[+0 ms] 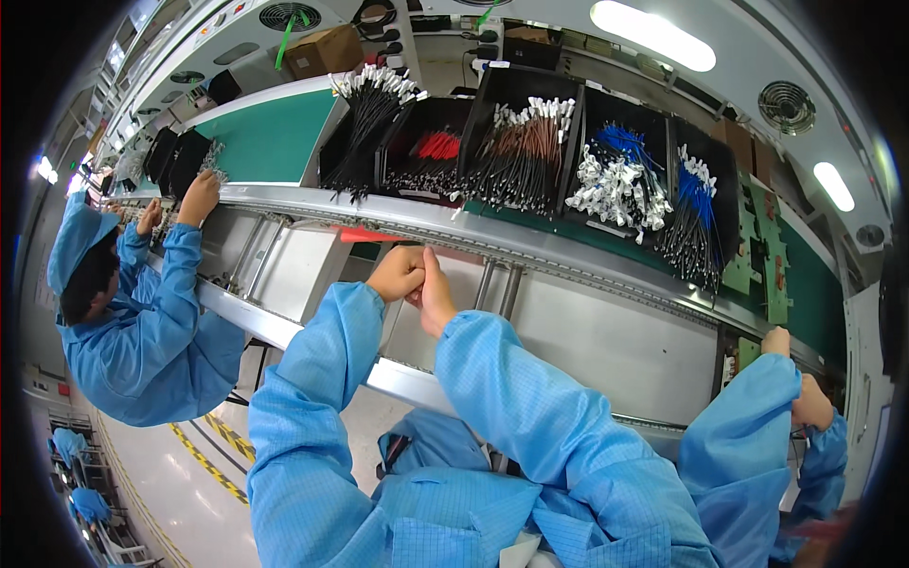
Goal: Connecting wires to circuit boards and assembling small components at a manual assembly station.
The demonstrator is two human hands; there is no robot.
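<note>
My left hand [394, 275] and my right hand [436, 295] meet in front of me over the conveyor line. The fingers of both are closed and pressed together. Whatever may be between them is hidden or too small to make out. Just beyond the fingertips, a flat red strip [365, 235] lies by the far metal rail [454, 223]. Behind that rail stand black bins of cut cables: black wires with white connectors [379, 90], red-ended wires [437, 145], brown wires with white connectors [535, 142], white connectors on blue wires [617, 185], and blue-and-black wires [696, 204].
A co-worker [142, 303] in blue sits at the left, reaching over the line. Another person's hands [793, 374] work at the right, near green circuit boards [753, 241]. The near metal rail [407, 381] runs between my body and the line. Behind stands a cardboard box [324, 50].
</note>
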